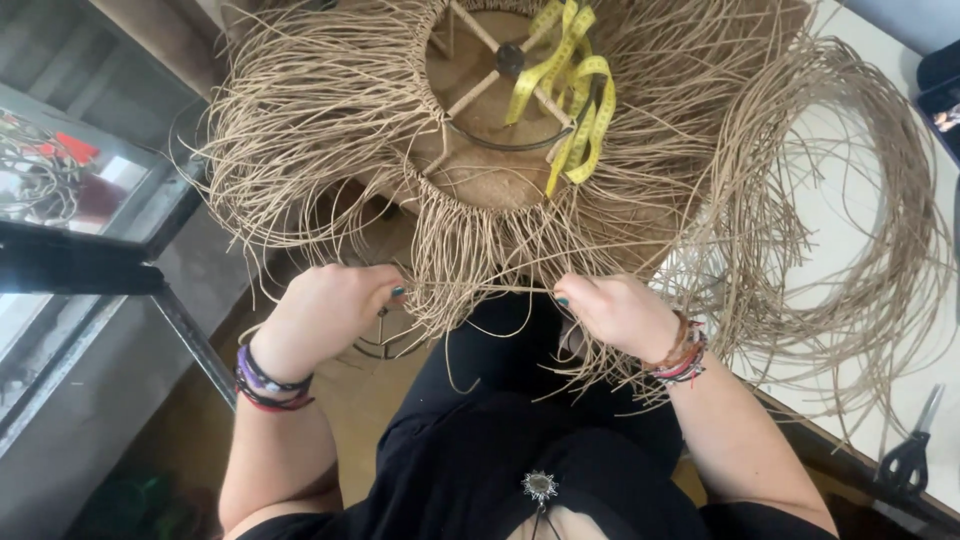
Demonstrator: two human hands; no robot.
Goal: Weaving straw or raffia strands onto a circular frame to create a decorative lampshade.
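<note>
— Tan fibre everywhere: what sits at the far left?

— A glass-topped metal frame [90, 240] stands at the left edge, well apart from the work. Next comes the person's left hand [325, 312], ringed at the wrist by purple and dark bracelets [268, 385]. Its grip is closed, fingertips pinched on a single pale cord [480, 287] drawn taut and level across to the other hand.

— And the centre?

— A round woven-fibre piece [330, 110] rests above the lap, its loose strands fanning out on all sides and hanging down just above both hands. In its open middle, crossed wooden sticks [480, 70] meet at a dark hub, with a yellow measuring tape [570, 95] draped over them. A wire ring [385, 340] shows beneath the fringe, just beside the left hand.

— Then the right?

— The right hand [615, 312], wearing brown and red bracelets [682, 355], has its grip closed too, pinched on the other end of that cord among the hanging strands. Beyond it, long loose strands [850, 230] loop across a white worktop [850, 150]. Black-handled scissors [910, 455] lie near the worktop's front edge, well apart from either hand.
</note>
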